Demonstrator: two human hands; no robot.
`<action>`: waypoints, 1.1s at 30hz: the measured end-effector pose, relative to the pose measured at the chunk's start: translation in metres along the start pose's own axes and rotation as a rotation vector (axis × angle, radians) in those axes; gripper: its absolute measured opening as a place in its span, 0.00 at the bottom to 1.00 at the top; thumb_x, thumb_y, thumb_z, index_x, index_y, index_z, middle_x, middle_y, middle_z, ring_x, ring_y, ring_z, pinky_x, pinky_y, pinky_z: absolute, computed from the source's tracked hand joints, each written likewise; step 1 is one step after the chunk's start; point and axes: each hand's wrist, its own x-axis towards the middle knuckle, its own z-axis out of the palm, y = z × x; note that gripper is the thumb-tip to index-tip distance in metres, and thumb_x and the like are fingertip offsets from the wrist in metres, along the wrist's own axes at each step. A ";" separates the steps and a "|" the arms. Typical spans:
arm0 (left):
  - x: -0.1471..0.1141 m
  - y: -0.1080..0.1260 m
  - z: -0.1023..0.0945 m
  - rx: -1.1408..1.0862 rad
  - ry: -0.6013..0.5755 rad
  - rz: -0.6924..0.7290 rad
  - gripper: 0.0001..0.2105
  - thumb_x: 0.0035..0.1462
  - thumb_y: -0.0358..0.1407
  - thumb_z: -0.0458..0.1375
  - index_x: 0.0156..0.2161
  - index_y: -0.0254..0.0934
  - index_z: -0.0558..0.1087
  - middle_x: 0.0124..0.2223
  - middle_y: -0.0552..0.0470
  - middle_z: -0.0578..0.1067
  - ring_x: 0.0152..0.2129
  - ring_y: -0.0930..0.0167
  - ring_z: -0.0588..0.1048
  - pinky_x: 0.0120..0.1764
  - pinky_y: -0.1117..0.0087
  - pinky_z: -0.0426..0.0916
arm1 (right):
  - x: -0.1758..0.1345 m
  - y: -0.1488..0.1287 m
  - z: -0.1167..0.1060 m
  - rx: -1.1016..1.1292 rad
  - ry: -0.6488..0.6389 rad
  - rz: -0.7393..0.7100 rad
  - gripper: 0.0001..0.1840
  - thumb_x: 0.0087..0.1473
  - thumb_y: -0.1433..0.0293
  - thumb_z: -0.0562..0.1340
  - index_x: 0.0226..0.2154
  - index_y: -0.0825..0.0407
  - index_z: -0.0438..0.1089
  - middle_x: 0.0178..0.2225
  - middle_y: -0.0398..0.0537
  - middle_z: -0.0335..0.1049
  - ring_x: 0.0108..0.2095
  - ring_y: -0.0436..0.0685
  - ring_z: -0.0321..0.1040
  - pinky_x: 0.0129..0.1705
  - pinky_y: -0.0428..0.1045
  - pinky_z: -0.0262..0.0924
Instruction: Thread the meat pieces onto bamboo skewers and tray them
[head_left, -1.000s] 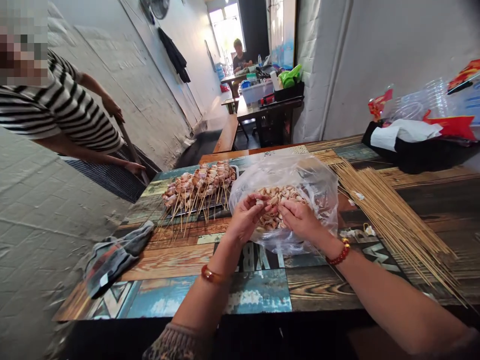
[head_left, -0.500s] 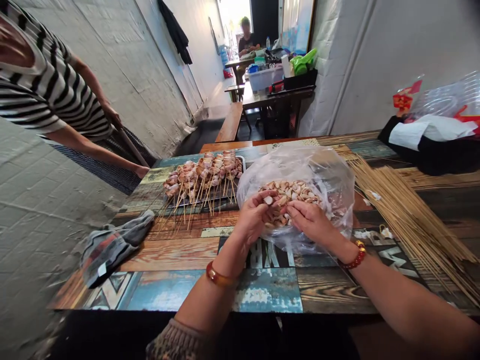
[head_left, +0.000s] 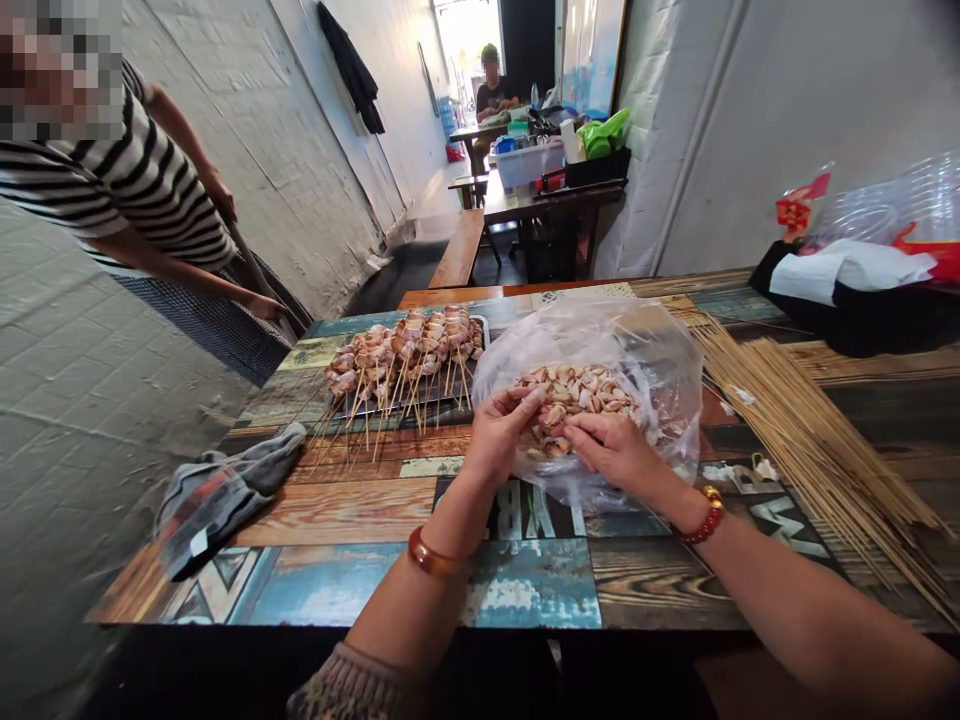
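Observation:
Over an open clear plastic bag (head_left: 671,375) of garlic cloves (head_left: 592,385), my two hands meet with fingertips close together. My left hand (head_left: 496,435) is closed in a pinch on a garlic clove (head_left: 555,415). My right hand (head_left: 615,450) is closed just beside it, its thumb and forefinger near the same clove. A thin stick, apparently a bamboo skewer, shows under my right wrist in line with those fingers; most of it is hidden by the hand.
Loaded skewers (head_left: 405,350) lie on a metal tray to the left, near a grey cloth (head_left: 225,500). Bare bamboo skewers (head_left: 817,450) spread at the right, below a black container (head_left: 862,310). A person in stripes (head_left: 165,220) stands at left, holding a handle; another sits far back.
My left fingers have turned and closed over the pale clove end that showed before. My right hand stays close by. The striped person has shifted, with the lower hand now on the handle.

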 end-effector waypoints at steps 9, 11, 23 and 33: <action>-0.002 0.003 0.002 0.069 0.051 0.098 0.14 0.42 0.38 0.70 0.31 0.32 0.73 0.25 0.53 0.77 0.22 0.76 0.74 0.31 0.74 0.69 | 0.001 -0.004 0.000 -0.041 0.008 0.021 0.17 0.60 0.65 0.52 0.30 0.55 0.73 0.16 0.40 0.60 0.19 0.50 0.57 0.24 0.46 0.51; -0.003 0.005 0.004 0.069 0.059 0.094 0.15 0.42 0.39 0.71 0.31 0.33 0.72 0.25 0.53 0.77 0.22 0.75 0.75 0.31 0.74 0.69 | 0.001 -0.003 0.000 -0.044 0.010 0.018 0.17 0.61 0.65 0.52 0.32 0.55 0.73 0.16 0.40 0.60 0.19 0.50 0.58 0.24 0.46 0.51; -0.003 0.006 0.004 0.137 0.103 0.147 0.16 0.42 0.40 0.71 0.31 0.33 0.71 0.25 0.52 0.77 0.21 0.74 0.75 0.31 0.73 0.69 | 0.000 -0.001 0.001 -0.047 0.009 0.009 0.17 0.61 0.65 0.52 0.31 0.54 0.73 0.16 0.39 0.59 0.20 0.50 0.58 0.24 0.45 0.50; -0.002 0.004 0.003 0.155 0.096 0.154 0.15 0.43 0.39 0.70 0.31 0.33 0.71 0.25 0.52 0.77 0.22 0.73 0.75 0.31 0.73 0.69 | 0.000 -0.005 -0.001 -0.028 0.003 0.022 0.17 0.60 0.65 0.52 0.32 0.54 0.74 0.16 0.40 0.59 0.19 0.50 0.57 0.23 0.45 0.51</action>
